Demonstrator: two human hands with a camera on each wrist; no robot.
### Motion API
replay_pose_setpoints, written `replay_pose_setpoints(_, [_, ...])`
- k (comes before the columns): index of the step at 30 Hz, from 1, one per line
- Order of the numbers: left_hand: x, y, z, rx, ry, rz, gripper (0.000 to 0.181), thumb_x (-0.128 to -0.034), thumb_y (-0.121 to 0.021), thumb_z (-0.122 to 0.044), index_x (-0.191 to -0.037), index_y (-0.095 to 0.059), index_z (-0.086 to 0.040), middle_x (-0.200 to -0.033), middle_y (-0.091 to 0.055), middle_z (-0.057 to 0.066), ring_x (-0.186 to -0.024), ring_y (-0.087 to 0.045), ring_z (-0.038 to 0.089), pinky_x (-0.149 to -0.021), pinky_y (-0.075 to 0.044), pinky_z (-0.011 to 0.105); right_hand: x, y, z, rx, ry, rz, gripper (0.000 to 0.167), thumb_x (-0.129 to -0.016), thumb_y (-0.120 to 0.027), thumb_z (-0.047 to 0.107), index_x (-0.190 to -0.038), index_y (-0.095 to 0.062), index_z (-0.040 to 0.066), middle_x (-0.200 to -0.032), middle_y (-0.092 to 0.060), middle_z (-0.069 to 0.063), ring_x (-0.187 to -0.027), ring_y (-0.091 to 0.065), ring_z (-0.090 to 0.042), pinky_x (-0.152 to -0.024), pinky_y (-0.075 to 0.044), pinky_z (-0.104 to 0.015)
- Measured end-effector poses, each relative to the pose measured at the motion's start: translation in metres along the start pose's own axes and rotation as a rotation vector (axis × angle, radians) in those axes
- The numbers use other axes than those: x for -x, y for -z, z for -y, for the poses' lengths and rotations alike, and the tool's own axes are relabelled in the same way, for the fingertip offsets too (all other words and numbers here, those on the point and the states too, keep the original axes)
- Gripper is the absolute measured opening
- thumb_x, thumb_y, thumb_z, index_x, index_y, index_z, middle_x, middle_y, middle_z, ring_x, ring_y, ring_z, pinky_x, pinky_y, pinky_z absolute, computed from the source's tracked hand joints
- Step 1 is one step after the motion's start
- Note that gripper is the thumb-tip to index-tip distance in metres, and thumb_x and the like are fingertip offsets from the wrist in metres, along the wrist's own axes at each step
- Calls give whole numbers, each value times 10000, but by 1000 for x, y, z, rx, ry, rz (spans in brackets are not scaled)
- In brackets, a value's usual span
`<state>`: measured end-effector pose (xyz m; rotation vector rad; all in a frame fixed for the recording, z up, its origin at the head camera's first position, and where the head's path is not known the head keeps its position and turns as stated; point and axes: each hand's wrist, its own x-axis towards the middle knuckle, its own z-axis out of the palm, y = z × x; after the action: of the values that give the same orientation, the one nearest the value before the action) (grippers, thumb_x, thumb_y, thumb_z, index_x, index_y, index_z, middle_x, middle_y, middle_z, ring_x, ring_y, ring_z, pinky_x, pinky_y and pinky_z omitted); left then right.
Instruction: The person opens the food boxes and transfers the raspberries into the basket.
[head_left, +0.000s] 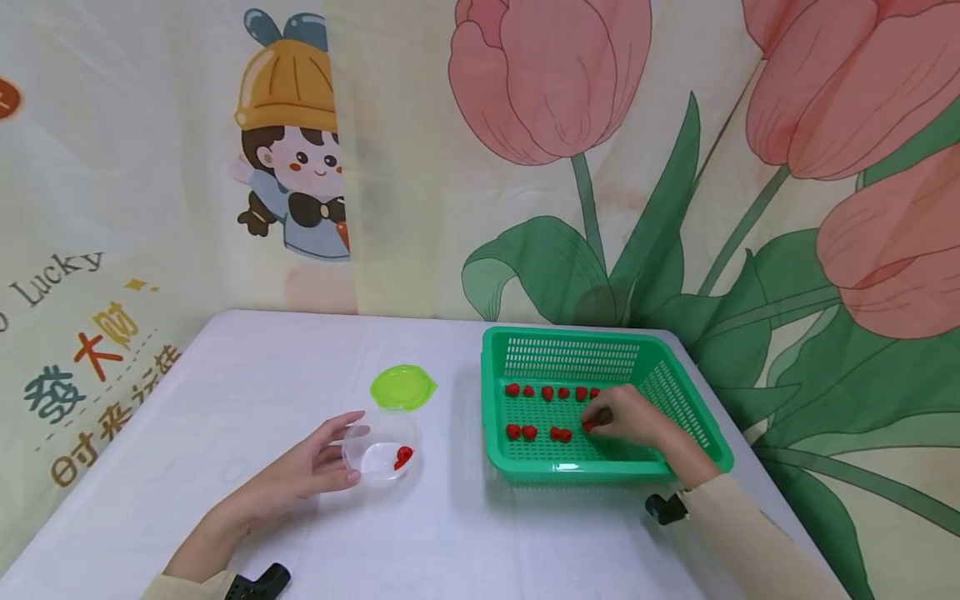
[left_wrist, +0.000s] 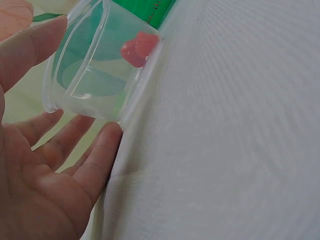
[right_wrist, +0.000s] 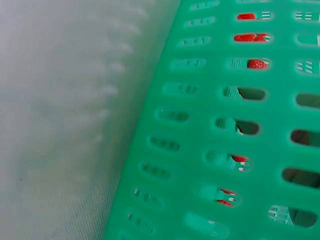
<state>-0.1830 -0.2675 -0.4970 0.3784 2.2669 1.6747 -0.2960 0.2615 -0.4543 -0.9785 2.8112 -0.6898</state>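
A clear plastic cup [head_left: 381, 446] stands on the table with a few small red berries [head_left: 403, 455] at its bottom right. My left hand [head_left: 311, 467] holds it from the left, thumb and fingers around its side. In the left wrist view, fingertips touch the cup [left_wrist: 95, 75] near its base and rim. At the right stands a green perforated basket [head_left: 570, 475] with several red berries [head_left: 528, 432] in two rows. My right hand [head_left: 626, 417] reaches inside and pinches a red berry [head_left: 588, 427]. The right wrist view shows mostly the basket wall [right_wrist: 200, 125], hiding that hand.
A bright green lid [head_left: 403, 387] lies behind the cup. White cloth [head_left: 450, 542] covers the table. A printed curtain [head_left: 405, 167] with tulips hangs behind the table's far edge. The basket's raised rim stands near the table's right edge.
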Motion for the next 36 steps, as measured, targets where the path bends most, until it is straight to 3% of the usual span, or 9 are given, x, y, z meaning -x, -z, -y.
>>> replay_pose_setpoints(14, [0, 0, 2, 9, 23, -1, 884, -985, -776, -207, -1680, -231, -238, -1692, -302, 178, -1492, -428, 455, -993, -473, 153, -2, 1, 4, -7, 65, 66, 193, -889, -793, -88, -1039, -823, 29, -998, -796, -54, -880, -764, -162, -767, -629, -270])
replay_pose_setpoints(23, [-1, -1, 4, 10, 29, -3, 876, -984, -778, -214, -1676, -243, -252, -1692, -306, 167, -1501, -416, 456, -993, -469, 149, -1, -1, 3, -7, 37, 87, 201, -896, -788, -82, -1051, -821, 40, -1020, -797, -47, -903, -764, -164, -782, -622, -255])
replay_pose_setpoints(36, [0, 0, 2, 7, -11, 2, 882, -987, -771, -200, -1683, -228, -212, -1685, -300, 210, -1486, -425, 463, -991, -464, 145, 3, -4, -2, -22, 62, 72, 234, -890, -776, -101, -1056, -820, 58, -1035, -793, -58, -913, -778, -193, -777, -620, -260])
